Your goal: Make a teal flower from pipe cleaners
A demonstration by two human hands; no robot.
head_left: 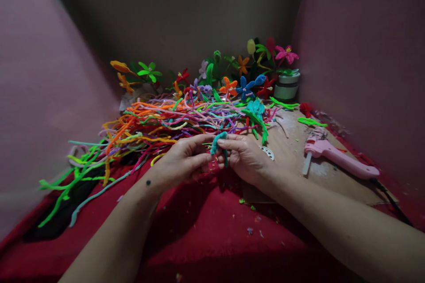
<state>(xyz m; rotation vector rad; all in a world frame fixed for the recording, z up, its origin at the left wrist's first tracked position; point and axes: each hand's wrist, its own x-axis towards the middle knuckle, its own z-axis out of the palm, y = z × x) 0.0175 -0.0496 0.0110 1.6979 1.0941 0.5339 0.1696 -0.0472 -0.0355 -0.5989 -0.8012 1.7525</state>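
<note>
Both of my hands meet over the red cloth (206, 230) and pinch one teal pipe cleaner (218, 140), which is bent into a loop between them. My left hand (184, 159) has its fingers closed on the left end of it. My right hand (242, 154) grips the right side, with the teal strand curling down past its thumb. Just behind my hands lies a big tangled heap of coloured pipe cleaners (159, 124).
A pink glue gun (335, 154) lies on a brown board (299, 150) at the right, its cord running off to the right. Finished pipe-cleaner flowers (245, 84) stand at the back, beside a small white pot (286, 85). Pink walls close in on both sides.
</note>
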